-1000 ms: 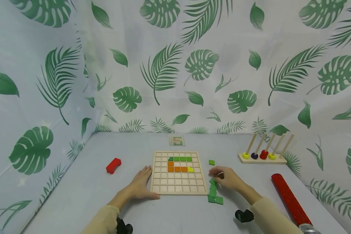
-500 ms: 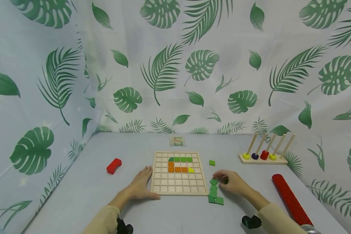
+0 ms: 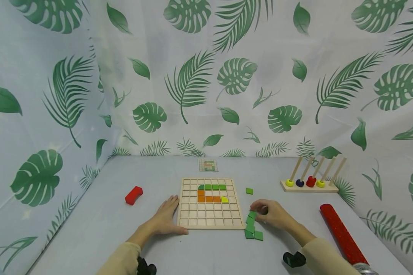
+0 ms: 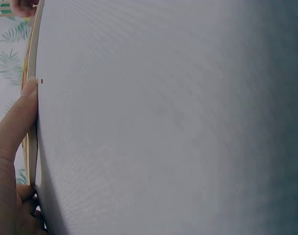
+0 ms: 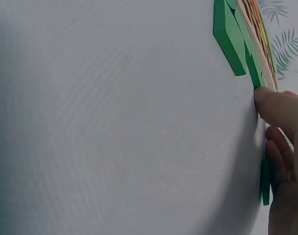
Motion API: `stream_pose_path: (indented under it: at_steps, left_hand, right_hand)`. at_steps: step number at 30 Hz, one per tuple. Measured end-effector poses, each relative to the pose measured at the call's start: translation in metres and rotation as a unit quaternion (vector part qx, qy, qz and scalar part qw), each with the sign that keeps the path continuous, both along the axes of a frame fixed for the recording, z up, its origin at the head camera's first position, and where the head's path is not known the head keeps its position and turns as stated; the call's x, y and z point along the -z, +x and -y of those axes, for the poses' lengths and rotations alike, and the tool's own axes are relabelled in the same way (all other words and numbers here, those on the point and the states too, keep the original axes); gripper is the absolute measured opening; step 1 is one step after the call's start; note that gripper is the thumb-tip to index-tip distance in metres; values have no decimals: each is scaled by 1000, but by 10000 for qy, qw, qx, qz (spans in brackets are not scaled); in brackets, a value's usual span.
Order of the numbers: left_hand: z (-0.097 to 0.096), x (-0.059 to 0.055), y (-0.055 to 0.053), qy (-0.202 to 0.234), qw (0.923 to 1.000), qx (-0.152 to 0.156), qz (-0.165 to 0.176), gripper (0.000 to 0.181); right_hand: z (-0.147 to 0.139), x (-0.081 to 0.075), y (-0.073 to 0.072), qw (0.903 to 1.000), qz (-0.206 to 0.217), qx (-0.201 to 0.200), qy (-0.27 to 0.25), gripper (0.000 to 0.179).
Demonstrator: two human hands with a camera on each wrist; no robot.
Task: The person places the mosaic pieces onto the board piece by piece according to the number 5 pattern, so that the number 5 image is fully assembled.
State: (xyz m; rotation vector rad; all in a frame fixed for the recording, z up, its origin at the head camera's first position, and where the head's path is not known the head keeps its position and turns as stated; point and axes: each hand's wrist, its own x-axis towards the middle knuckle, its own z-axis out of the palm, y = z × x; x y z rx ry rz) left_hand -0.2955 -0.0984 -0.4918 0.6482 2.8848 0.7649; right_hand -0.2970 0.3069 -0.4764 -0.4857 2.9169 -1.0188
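Note:
A square wooden grid board (image 3: pixel 210 221) lies on the table, with green, orange and yellow tiles in some cells. My left hand (image 3: pixel 166 217) rests at its near left corner, fingers along the left side. In the left wrist view the left thumb (image 4: pixel 16 117) lies against the front edge. Right of the board my right hand (image 3: pixel 273 214) has curled fingers at the top of a line of overlapping green tiles (image 3: pixel 250 226). In the right wrist view its thumb (image 5: pixel 276 107) and forefinger pinch the end green tile (image 5: pixel 255 73); the fingertips partly hide it.
A lone green tile (image 3: pixel 249 191) lies beyond the right hand. A small pattern card (image 3: pixel 208 165) is behind the board. At the left lies a red arched block (image 3: pixel 134 195). A peg stand with rings (image 3: pixel 309 187) and a red glittery tube (image 3: pixel 342 233) are at the right.
My right hand has drawn back a little toward the right and near side, then shifted slightly left onto the top green tile. The left hand and the board stay put.

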Motion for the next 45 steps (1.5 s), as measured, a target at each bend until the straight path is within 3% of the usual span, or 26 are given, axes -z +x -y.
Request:
stream_pose_path:
  at_steps: [8,13,24,39,45]
  left_hand:
    - [-1,-1,0,37,10000,14,18,120]
    - [-2,-2,1,-20,10000,-19,87,120]
    - [0,-3,1,32,9999,69,69,120]
    - [0,-1,-1,40,9999,21,89,121]
    - [0,0,-2,9,10000,11,96,122]
  right_hand:
    - [-3,5,4,9993,-351,105,-124,28]
    - [-7,6,4,9966,-619,459,-286,27]
    - [8,3,-5,9871,-1105,827,-815,29]
    - [76,8,-11,9894,-1022,319,-986,28]
    - [89,10,-13,9893,-1041,369,-956,26]
